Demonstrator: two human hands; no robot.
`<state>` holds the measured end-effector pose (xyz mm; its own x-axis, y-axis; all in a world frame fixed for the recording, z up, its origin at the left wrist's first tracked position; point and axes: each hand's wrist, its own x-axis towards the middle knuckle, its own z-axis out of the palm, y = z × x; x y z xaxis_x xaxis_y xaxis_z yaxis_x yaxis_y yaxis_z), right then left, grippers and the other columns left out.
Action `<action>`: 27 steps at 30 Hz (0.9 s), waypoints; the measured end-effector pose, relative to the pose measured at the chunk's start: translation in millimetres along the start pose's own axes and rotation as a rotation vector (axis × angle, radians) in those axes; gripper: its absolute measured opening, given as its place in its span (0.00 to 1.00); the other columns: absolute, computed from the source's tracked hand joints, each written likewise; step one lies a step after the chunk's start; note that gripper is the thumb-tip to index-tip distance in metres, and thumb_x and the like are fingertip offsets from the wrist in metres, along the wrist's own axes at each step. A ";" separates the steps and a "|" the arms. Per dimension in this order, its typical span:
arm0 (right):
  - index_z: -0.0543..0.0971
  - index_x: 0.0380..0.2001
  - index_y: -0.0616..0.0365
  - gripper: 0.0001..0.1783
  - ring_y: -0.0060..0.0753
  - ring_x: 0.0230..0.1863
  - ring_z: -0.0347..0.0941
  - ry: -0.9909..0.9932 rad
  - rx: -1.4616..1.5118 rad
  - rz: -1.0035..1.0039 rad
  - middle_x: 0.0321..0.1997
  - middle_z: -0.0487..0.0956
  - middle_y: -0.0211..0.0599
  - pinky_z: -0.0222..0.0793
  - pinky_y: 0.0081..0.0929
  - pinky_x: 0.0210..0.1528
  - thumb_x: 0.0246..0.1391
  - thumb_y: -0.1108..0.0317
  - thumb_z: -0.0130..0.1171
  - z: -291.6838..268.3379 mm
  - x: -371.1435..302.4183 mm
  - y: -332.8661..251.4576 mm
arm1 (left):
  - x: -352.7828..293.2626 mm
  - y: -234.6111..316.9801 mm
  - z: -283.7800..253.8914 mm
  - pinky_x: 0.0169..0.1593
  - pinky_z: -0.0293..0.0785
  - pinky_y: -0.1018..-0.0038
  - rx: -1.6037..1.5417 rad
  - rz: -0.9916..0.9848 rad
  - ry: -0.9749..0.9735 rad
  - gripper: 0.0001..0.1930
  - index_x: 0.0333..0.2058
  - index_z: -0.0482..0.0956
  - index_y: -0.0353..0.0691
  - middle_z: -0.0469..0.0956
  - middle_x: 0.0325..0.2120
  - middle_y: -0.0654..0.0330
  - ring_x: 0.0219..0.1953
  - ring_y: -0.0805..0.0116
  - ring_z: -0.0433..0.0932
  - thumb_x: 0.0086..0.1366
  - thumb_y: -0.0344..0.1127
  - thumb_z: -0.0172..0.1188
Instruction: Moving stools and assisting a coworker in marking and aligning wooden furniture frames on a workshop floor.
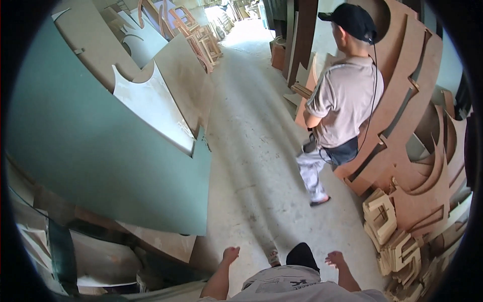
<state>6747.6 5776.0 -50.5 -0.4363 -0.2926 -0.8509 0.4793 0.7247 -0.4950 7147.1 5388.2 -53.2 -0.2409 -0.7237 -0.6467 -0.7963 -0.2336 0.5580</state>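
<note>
My left hand hangs in front of me with its fingers curled in, and nothing shows in it. It is nearest to the lower corner of a large green board leaning on the left, but apart from it. My right hand is held out to the other side, its fingers loosely bent and a little apart, with nothing in them. Stacked U-shaped wooden pieces lie to the right of that hand, not touching it. Both hands are over the concrete floor.
A person in a cap walks ahead on the right, with thin wooden pieces at the front. Large brown cut-out panels lean along the right side. A white curved-cut board leans at left. Wooden chair frames stand farther back.
</note>
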 end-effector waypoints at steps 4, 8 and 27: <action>0.72 0.34 0.63 0.11 0.33 0.25 0.77 0.013 0.000 -0.143 0.29 0.78 0.42 0.73 0.27 0.23 0.52 0.66 0.51 29.7 77.0 -181.4 | 135.6 112.3 -49.3 0.31 0.72 0.72 -0.291 0.053 0.146 0.18 0.23 0.77 0.36 0.78 0.20 0.59 0.22 0.69 0.76 0.55 0.49 0.58; 0.72 0.34 0.63 0.10 0.35 0.22 0.77 -0.021 -0.040 -0.022 0.27 0.78 0.42 0.72 0.28 0.21 0.52 0.67 0.52 38.8 200.0 -277.2 | 244.6 169.6 -67.5 0.35 0.73 0.67 0.087 -0.005 0.111 0.22 0.26 0.79 0.37 0.79 0.25 0.53 0.27 0.60 0.78 0.57 0.53 0.53; 0.76 0.23 0.60 0.11 0.28 0.21 0.75 -0.183 -0.021 -0.192 0.24 0.79 0.39 0.71 0.35 0.19 0.50 0.64 0.52 208.2 591.7 -1006.8 | 786.6 425.5 -267.6 0.23 0.67 0.64 0.566 0.430 0.245 0.19 0.32 0.77 0.41 0.75 0.20 0.55 0.20 0.58 0.73 0.62 0.51 0.47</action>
<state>6165.4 4743.3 -92.3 -0.3722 -0.5326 -0.7601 0.3843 0.6571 -0.6485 6767.3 4545.7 -185.3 -0.5175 -0.8151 -0.2605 -0.8393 0.4242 0.3400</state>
